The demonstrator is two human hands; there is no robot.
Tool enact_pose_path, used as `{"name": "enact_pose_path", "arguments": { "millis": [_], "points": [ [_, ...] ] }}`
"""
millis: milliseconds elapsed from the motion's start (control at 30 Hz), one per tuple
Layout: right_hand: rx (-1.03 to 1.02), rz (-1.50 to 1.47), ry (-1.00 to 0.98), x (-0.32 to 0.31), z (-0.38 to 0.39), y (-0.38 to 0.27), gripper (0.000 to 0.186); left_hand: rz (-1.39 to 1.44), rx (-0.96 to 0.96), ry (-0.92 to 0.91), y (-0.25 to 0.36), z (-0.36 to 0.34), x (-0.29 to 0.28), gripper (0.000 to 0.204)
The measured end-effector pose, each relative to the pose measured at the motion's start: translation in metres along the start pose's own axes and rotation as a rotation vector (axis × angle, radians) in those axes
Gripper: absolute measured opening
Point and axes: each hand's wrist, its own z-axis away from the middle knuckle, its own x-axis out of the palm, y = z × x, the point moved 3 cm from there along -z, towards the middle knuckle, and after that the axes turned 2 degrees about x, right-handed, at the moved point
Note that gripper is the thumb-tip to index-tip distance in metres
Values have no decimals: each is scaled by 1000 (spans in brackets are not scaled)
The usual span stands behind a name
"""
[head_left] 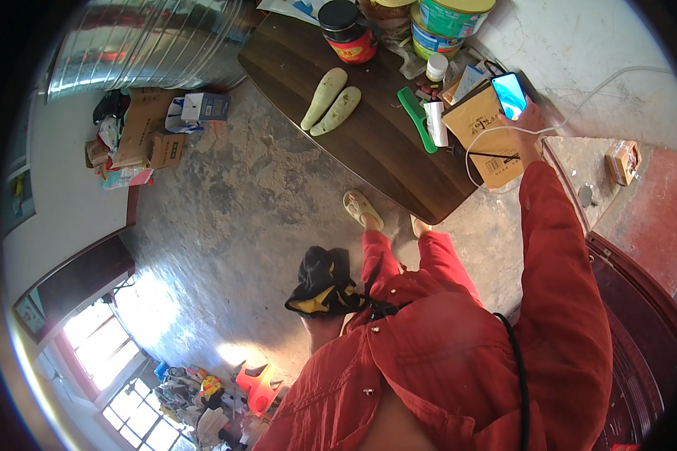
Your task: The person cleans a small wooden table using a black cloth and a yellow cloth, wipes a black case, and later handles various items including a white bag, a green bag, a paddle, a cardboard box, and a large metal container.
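Note:
At the far right, over the table's right corner, my right hand is closed on a smartphone with a lit blue screen. Under and beside it lies a brown cardboard packet, with a white cable running past my wrist. My left hand is low in front of my body, below a bunched black and yellow cloth item. That item covers most of its fingers, though the hand seems to grip it; whether it is a bag or a cap I cannot tell.
The dark wooden table bears two pale green gourds, a green comb, a white roll, a dark lidded jar and stacked tubs. Cardboard boxes stand left; a red stool is lower left.

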Motion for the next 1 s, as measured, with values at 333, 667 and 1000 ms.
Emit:
{"name": "enact_pose_path", "arguments": {
  "millis": [333,667,1000],
  "points": [
    [67,-106,-18,-21,21,13,97,-12,15,-93,2,-1,14,62],
    [245,-169,-19,-61,221,50,70,-139,47,-87,2,-15,42,55],
    [334,-652,-537,-98,332,-29,46,-955,455,-160,43,-24,75,39]
  ]
}}
